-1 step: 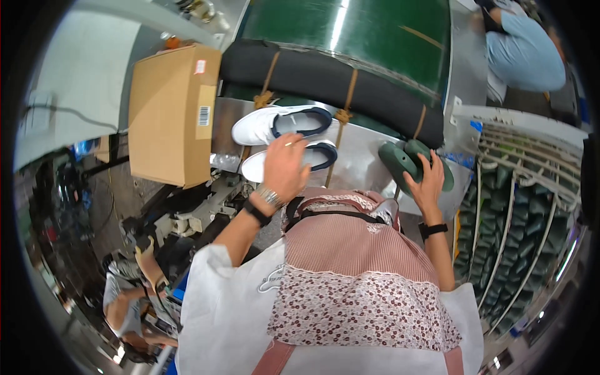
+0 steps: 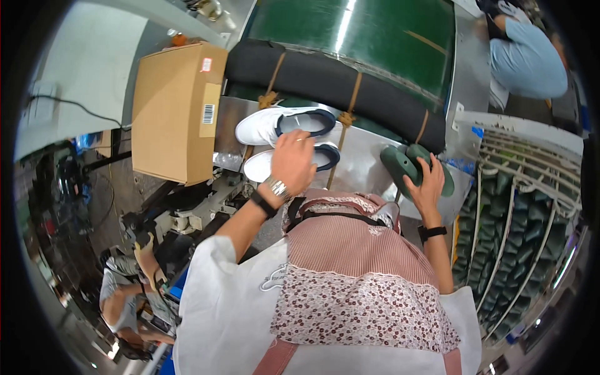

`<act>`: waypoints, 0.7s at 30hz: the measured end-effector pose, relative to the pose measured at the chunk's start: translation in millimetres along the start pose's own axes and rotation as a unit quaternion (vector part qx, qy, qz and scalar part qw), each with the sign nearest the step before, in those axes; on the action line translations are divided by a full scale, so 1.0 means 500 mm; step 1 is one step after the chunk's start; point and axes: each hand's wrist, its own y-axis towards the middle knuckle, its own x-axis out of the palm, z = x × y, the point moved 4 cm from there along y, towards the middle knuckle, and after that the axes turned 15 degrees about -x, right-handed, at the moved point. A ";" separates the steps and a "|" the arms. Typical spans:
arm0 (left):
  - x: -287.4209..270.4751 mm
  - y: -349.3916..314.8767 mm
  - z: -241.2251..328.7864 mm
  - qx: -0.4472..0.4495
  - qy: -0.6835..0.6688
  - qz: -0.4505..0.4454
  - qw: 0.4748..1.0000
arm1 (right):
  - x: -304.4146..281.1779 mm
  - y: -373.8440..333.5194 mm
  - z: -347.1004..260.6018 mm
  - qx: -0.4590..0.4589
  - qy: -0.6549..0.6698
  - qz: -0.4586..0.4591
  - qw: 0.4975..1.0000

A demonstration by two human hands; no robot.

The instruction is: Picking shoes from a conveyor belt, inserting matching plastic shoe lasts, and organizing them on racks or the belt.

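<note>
Head view: left hand (image 2: 292,161) lies with loosely spread fingers over the nearer white shoe (image 2: 259,165); right hand (image 2: 426,185) grips green shoe moulds (image 2: 406,164). The moulds sit near the table (image 2: 362,156) edge and could slip off if that hold loosens

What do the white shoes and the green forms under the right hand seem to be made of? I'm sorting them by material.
The two white shoes look like smooth leather or a synthetic substitute, with a faint sheen and dark blue lining; which one cannot be told. The green shoe forms look like moulded plastic: uniform matte green, rounded and seamless. The left hand rests on the nearer shoe and the right hand on the forms.
</note>
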 end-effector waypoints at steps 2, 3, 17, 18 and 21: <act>0.063 0.042 -0.014 -0.010 0.141 -0.091 0.986 | 0.019 0.004 -0.011 -0.013 -0.002 -0.018 1.000; 0.086 0.062 -0.024 -0.033 0.169 -0.152 0.973 | 0.022 0.006 -0.015 -0.017 -0.009 -0.024 1.000; -0.053 0.374 0.277 0.240 0.179 -0.105 0.948 | 0.031 0.025 -0.003 0.016 0.000 0.000 1.000; -0.044 0.422 0.305 0.250 0.181 -0.082 0.948 | 0.030 0.023 -0.004 -0.001 0.014 -0.004 1.000; -0.016 0.542 0.420 0.265 0.180 -0.009 0.947 | 0.030 -0.016 0.000 -0.034 0.013 -0.043 0.998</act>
